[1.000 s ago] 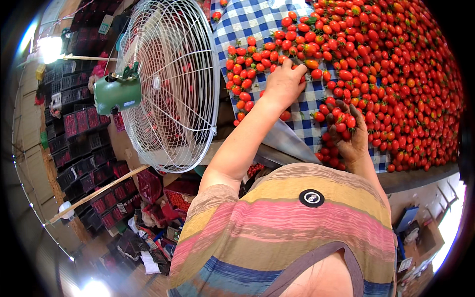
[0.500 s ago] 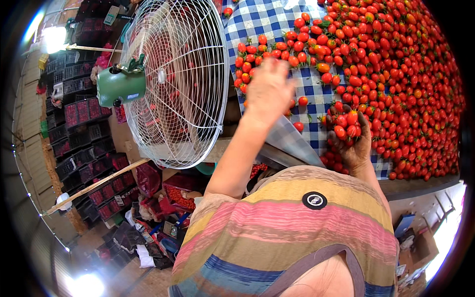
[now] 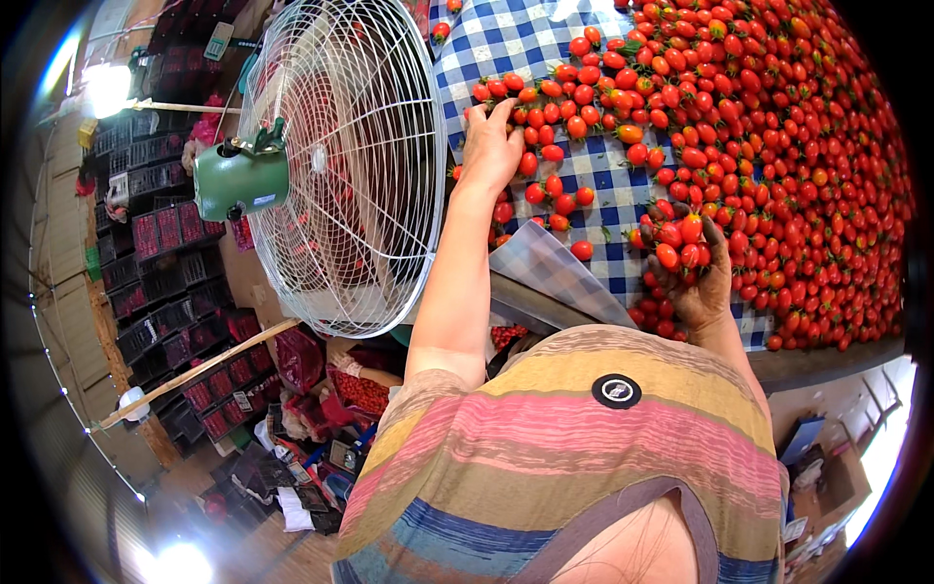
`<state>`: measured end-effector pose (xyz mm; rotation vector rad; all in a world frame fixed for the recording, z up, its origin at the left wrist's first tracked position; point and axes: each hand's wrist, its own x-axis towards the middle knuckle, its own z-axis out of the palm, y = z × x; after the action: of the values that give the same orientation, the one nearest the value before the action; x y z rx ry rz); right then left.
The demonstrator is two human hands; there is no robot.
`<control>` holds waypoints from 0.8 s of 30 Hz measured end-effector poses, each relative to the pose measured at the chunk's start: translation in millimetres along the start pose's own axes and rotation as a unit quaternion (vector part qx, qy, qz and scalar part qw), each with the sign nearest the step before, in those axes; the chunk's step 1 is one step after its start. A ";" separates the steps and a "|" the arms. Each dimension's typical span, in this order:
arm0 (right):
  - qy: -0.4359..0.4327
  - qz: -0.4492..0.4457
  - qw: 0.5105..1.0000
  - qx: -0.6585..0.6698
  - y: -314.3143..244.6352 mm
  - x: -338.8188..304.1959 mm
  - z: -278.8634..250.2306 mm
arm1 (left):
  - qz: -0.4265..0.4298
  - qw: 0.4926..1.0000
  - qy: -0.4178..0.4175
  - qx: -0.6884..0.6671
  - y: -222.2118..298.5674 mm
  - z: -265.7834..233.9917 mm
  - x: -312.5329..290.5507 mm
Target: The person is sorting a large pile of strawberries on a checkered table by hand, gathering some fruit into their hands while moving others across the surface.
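Small red cherry tomatoes (image 3: 749,146) are spread thickly over a blue and white checked cloth (image 3: 496,44). At the left edge of the spread, my left hand (image 3: 492,148) is open, its fingers apart and touching the tomatoes beside it. No tomato shows in its grasp, though part of the fingers is hidden. My right hand (image 3: 710,295) is cupped, palm up, around several cherry tomatoes (image 3: 679,243) at the near side of the cloth. Some loose tomatoes (image 3: 564,203) lie between my hands.
Close on the left stands a large wire-caged fan (image 3: 341,165) with a green motor. A clear plastic sheet (image 3: 559,263) hangs over the table's near edge. Stacked dark crates (image 3: 175,234) line the far left. Another person's hand (image 3: 348,364) is beside a container of tomatoes (image 3: 362,393).
My left hand has moved left and a little nearer to the fan. Tomatoes it covered now show to its right. My right hand stays put. Another person's arm has appeared at lower left.
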<state>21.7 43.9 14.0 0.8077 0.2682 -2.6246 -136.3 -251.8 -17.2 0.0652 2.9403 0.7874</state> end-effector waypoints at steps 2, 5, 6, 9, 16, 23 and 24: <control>0.004 -0.005 1.000 -0.009 -0.3 -0.4 0.6 | 0.002 0.999 -0.027 0.027 5.5 -2.6 -1.0; 0.009 -0.007 1.000 -0.007 -0.9 -0.3 -0.1 | 0.012 0.994 -0.065 0.087 25.0 -7.2 6.5; 0.011 -0.005 1.000 -0.005 -0.7 -0.6 1.2 | 0.041 0.995 -0.042 0.086 23.4 -3.4 6.1; 0.003 0.003 1.000 0.003 -0.6 0.8 1.9 | 0.085 0.996 -0.005 0.024 7.6 14.2 2.7; 0.001 0.010 1.000 0.011 -2.4 -0.1 -3.2 | 0.096 0.981 -0.103 -0.137 67.5 -0.6 -19.2; 0.089 -0.081 0.992 -0.038 -1.6 4.8 -18.8 | 0.417 0.890 -0.137 -0.127 179.6 -2.4 -88.6; -0.002 -0.146 0.985 -0.095 2.1 3.5 -25.9 | 0.427 0.888 -0.140 -0.102 180.5 -1.7 -92.0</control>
<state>32.8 48.4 -9.2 0.7457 0.6719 -2.8108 -42.0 -102.5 82.2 1.3899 2.4500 1.0389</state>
